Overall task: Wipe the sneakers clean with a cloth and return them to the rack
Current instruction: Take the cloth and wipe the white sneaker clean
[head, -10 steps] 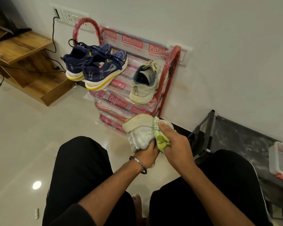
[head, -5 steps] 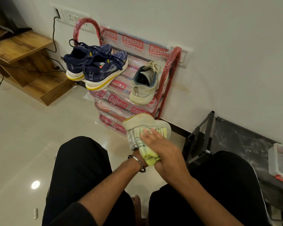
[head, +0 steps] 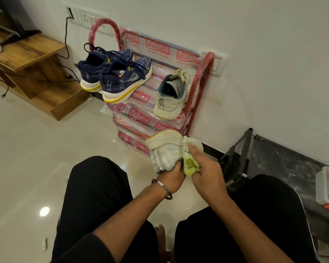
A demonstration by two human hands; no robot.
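Head view: a pale sneaker (head: 164, 151) is held over the floor (head: 36, 149), between the knees and in front of the red rack (head: 196, 95). It is gripped by the left hand (head: 172, 176), fingers curled round its lower end. A yellow-green cloth (head: 190, 164) is bunched in the right hand (head: 203, 168) and pressed against the sneaker's side, fingers clenched on the fabric. On the rack are seen 2 navy sneakers (head: 120, 76) and 1 matching pale sneaker (head: 172, 95).
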